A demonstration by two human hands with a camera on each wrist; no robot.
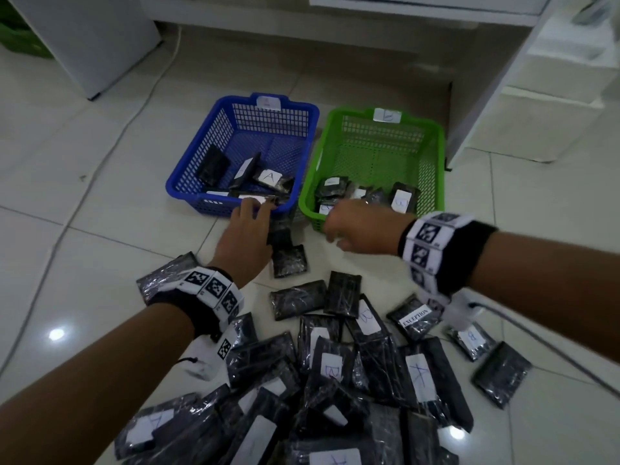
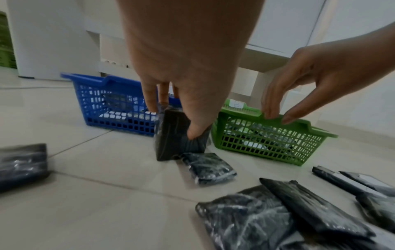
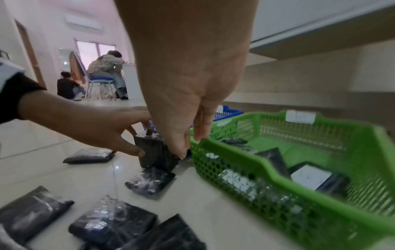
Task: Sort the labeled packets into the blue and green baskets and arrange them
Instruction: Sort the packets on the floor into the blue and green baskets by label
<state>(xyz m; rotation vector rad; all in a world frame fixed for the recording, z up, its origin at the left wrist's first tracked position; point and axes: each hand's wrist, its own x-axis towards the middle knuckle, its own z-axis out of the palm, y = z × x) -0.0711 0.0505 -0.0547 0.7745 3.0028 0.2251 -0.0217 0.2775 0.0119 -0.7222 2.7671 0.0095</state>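
A blue basket (image 1: 198, 142) labelled A and a green basket (image 1: 439, 162) stand side by side on the tiled floor, each with several black packets inside. My left hand (image 1: 258, 216) pinches a black packet (image 2: 179, 135) upright between thumb and fingers, just in front of the blue basket (image 2: 96, 81). My right hand (image 2: 279, 117) hovers with straight, relaxed fingers over the near rim of the green basket (image 3: 256, 162) and holds nothing. A heap of labelled black packets (image 1: 335, 364) lies on the floor near me. One packet (image 1: 289, 260) lies flat just below the held one.
A white cabinet (image 1: 94, 45) stands at the back left and white shelving (image 1: 553, 95) at the right. A cable (image 1: 110, 146) runs across the floor on the left, another cable (image 1: 553, 347) on the right. People (image 3: 104, 71) sit far off in the room.
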